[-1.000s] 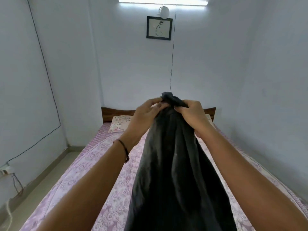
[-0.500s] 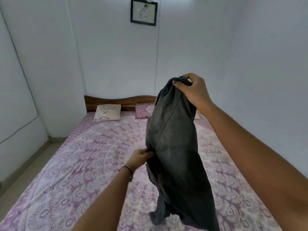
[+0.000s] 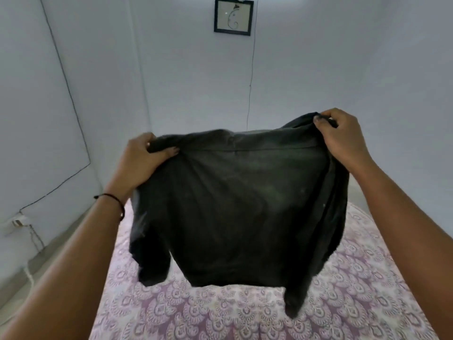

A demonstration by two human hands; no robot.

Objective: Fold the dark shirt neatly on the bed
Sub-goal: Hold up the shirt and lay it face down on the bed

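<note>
Fingers, left: fingers (image 3: 171, 151) of the left hand (image 3: 139, 163) are clenched on one top corner of the dark shirt (image 3: 235, 204), thumb over the cloth's upper edge, other fingertips pressed into its near face.
Fingers, right: fingers (image 3: 321, 121) of the right hand (image 3: 343, 137) pinch a bunched fold at the other top corner; this hand sits higher than the left.
Shirt relative to hands: it is stretched wide between the two grips and hangs down from them, the left hand at its 10 o'clock corner, the right at its 2 o'clock corner.
Shirt shape: a horizontal seam runs across just under the top edge; one sleeve droops at the shirt's 8 o'clock, another dangles lower at 5 o'clock.
Shirt position: held in the air above the bed, its hem off the cover; whether the lowest sleeve tip touches the cover cannot be told.
Wrist: a thin dark band (image 3: 115, 200) circles the left wrist.
Surface: bedspread (image 3: 220, 312) in lilac and white with a fan-like print, filling the view from 4 to 8 o'clock.
Room: pale walls; a black-framed picture (image 3: 232, 16) at 12 o'clock with a thin wire (image 3: 251, 82) running down below it.
Left wall: a dark cable (image 3: 71, 99) crosses it to a wall socket (image 3: 18, 220) at 9 o'clock, near the floor.
</note>
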